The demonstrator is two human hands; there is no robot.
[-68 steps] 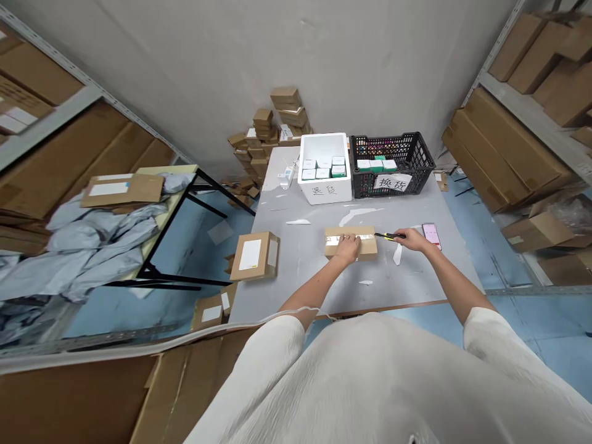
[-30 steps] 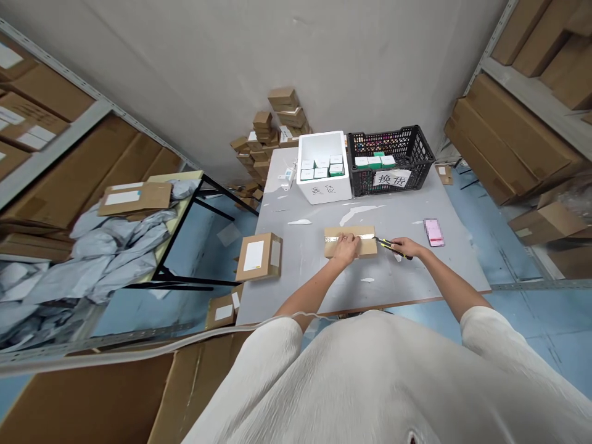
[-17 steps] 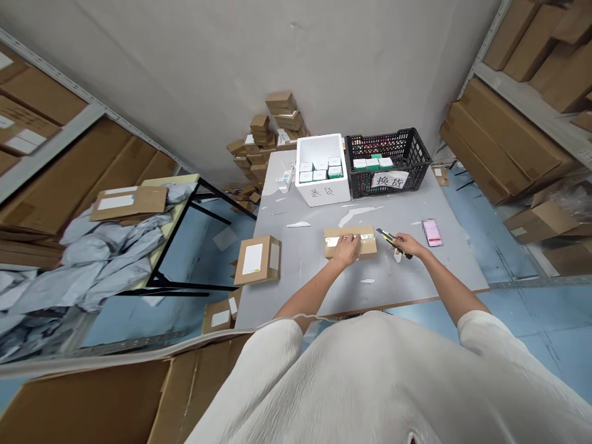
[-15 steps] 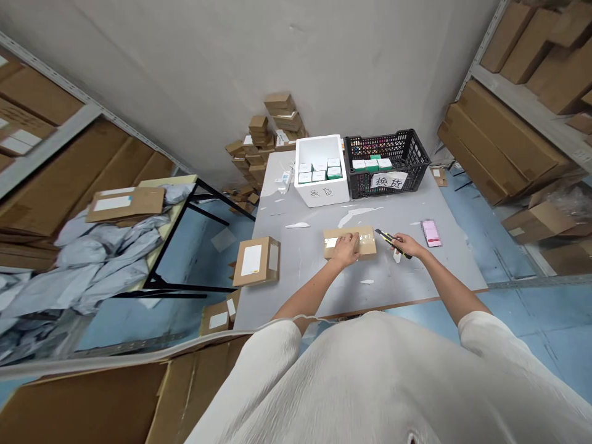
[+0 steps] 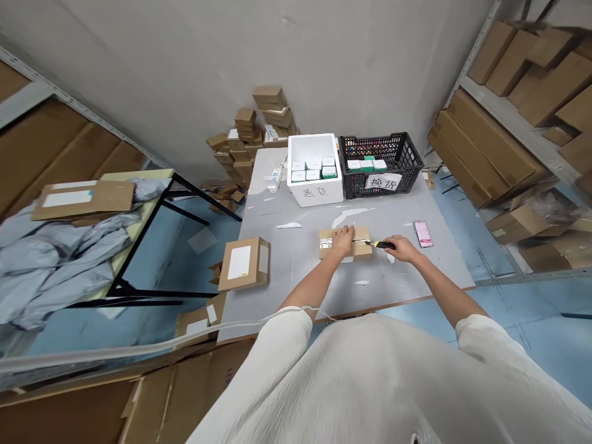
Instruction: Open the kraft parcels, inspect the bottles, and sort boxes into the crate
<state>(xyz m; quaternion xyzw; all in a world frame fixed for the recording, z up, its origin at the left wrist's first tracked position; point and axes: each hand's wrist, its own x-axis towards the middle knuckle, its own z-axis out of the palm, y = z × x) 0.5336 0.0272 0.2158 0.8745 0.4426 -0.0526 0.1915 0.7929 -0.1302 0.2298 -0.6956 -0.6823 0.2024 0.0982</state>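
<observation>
Now, on the grey tabletop [image 5: 296, 253] near a wall [image 5: 185, 74], the far white box [image 5: 319, 198] and black crate [image 5: 356, 185] hold small cartons [image 5: 313, 175]. Nearer, the left hand [image 5: 343, 239] lies flattened on a cardboard box [image 5: 361, 251]; the right hand [image 5: 400, 248] grips a cutter [image 5: 383, 245].

Open room to the taped box's [image 5: 361, 234] left
Farther behind, passage is blocked by tub [image 5: 317, 193] and crate [image 5: 359, 184]; rightward, by knife [image 5: 383, 245].

From where I stood, the carton [image 5: 361, 234] was matt cardboard bearing glossy tape [image 5: 326, 243]. The cutter [image 5: 380, 245] had a plastic handle; the crate [image 5: 357, 185], rigid plastic. The tabletop [image 5: 296, 246] appeared smooth.
</observation>
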